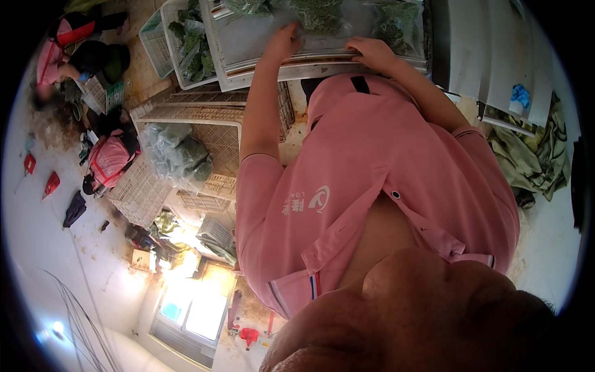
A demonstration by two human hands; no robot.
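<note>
A clear plastic bag of curly green leaves [317, 15] lies on a metal-topped work surface [248, 51] in front of me. My left hand [285, 43] is at the bag's left lower edge, its fingers curled in against the plastic. To the right, my right hand [375, 54] rests over the near edge of the surface, fingers bent and somewhat apart, close to the bag's lower right side. Another bag of greens [398, 28] lies beyond my right hand. A third bagged bunch [246, 5] is at the upper left, cut off by the picture's edge.
A white crate of loose green leaves [193, 53] stands at my left. Below it, a beige crate [223, 146] holds filled bags [176, 152]. Two people in pink [49, 61] [110, 160] are farther left. Metal panels [496, 56] and dark green cloth [527, 155] are at my right.
</note>
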